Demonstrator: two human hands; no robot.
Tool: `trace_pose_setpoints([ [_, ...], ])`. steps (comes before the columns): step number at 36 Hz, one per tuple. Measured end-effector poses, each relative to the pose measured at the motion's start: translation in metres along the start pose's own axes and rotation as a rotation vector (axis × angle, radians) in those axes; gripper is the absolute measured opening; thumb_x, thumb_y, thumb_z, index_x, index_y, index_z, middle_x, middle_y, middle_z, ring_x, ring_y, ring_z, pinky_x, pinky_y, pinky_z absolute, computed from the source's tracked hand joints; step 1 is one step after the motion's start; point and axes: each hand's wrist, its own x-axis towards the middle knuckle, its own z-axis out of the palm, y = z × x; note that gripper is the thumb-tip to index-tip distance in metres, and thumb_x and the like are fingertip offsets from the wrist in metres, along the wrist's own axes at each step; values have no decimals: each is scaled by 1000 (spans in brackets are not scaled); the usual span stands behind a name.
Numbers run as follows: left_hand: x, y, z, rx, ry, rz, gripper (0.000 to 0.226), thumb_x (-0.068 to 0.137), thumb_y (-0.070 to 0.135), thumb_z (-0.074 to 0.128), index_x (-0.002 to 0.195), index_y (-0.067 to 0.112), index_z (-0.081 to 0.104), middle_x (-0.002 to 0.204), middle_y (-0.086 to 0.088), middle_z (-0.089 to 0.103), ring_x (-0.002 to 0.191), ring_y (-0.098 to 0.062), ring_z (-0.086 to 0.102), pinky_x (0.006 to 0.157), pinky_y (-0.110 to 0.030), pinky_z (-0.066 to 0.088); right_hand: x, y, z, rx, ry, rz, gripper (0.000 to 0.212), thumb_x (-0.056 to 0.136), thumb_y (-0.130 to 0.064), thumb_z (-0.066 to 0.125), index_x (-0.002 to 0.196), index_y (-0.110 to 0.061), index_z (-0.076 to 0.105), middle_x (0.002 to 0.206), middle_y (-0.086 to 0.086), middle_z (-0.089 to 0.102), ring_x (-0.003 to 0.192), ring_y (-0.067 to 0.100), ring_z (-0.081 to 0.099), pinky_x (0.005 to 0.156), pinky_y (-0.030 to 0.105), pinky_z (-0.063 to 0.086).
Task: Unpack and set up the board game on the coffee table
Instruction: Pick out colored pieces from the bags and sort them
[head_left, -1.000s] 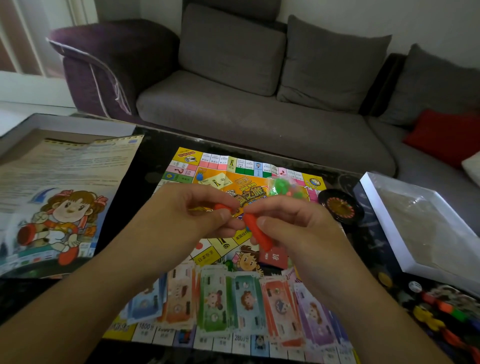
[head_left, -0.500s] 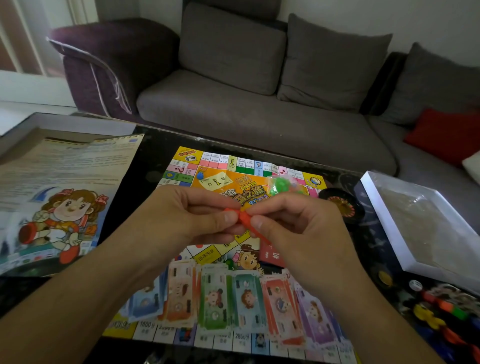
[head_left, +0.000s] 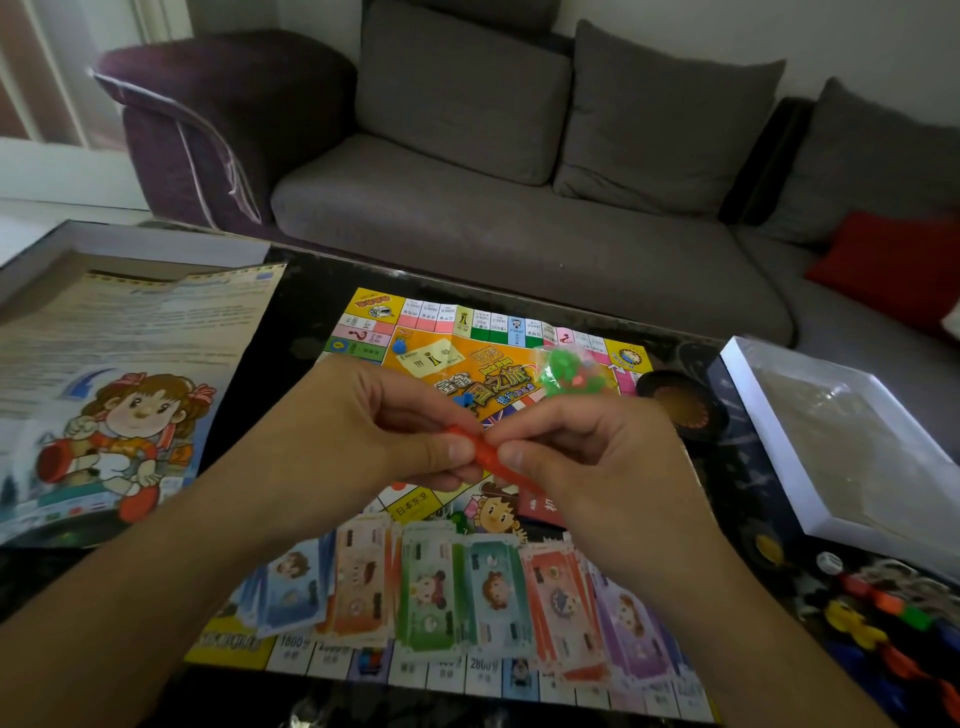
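Orange game piece (head_left: 485, 456) held above game board (head_left: 524, 364), over coffee table (head_left: 296, 332). Long axis diagonal: upper end toward left hand (head_left: 374, 431), lower end down-right under right hand (head_left: 587, 457). Both hands pinch it, thumb and curled fingers closed round piece. Play money (head_left: 441, 587) fanned below.

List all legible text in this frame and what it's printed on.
"Uncle Wang": centre of the game board, upside down to the camera.
"1800": near-edge board square, left.
"2800": near-edge board square, middle.
"日本东京": yellow board square below the hands.
Instruction sheet: text too blurred to read.
Play money: denominations unreadable.
Large centre board characters: too distorted to read.
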Motion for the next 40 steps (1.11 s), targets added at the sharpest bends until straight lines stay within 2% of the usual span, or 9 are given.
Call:
trace_pose_setpoints([
  [7,1,-6,7,-90,55,53,26,75,16,74,100,13,81,87,-7,82,83,-21,80,76,-28,65,1,1,3,57,79,8,20,89,1,78,87,-18,83,84,-2,81,82,16,78,79,32,65],
  [13,3,-8,9,-111,60,73,25,81,19,71,104,15,80,89,-6,82,85,-21,80,77,-30,65,0,2,4,184,104,81,14,91,-1,75,90,-14,81,85,2,80,80,17,78,73,26,62],
  [17,5,-9,13,-224,110,34,24,92,23,67,111,15,77,95,-9,81,91,-22,79,79,-32,65,1,4,13,314,125,169,9,94,-11,74,91,-18,80,91,6,80,77,21,75,78,33,59],
  [20,7,-11,21,-332,146,-22,23,95,26,67,111,14,79,99,-10,80,95,-24,77,81,-31,64,-1,4,24,489,131,231,6,93,-12,73,91,-10,77,93,10,79,77,22,76,82,35,60],
  [25,6,-13,25,-491,155,-116,30,99,26,61,109,3,77,107,-23,76,105,-38,72,76,-27,63,-2,5,22,588,59,253,23,92,-25,70,98,-4,79,103,15,79,97,30,78,95,41,59],
  [29,8,-15,15,-557,152,-155,33,101,25,60,109,-3,76,116,-36,66,116,-46,63,84,-34,64,-3,-1,13,306,-84,166,28,83,-14,84,109,-19,76,107,2,80,104,19,77,93,40,57],
  [32,6,-14,14,-553,105,-161,34,98,28,62,103,-2,78,113,-42,61,103,-44,68,85,-38,63,-1,-3,12,168,-110,117,50,78,-4,89,118,-26,68,109,-5,78,100,19,77,87,42,61],
  [36,6,-13,13,-458,45,-178,41,90,33,67,104,-5,75,116,-40,61,93,-32,67,79,-34,65,0,0,7,-163,-151,-5,82,69,-25,98,135,-51,57,131,-17,63,108,10,69,88,36,61],
  [40,4,-10,11,-419,-61,-239,35,92,32,68,104,1,79,116,-35,65,96,-31,66,84,-36,62,-2,1,5,-318,-193,-95,86,70,-38,96,143,-52,53,140,-23,58,125,3,59,99,34,55],
])
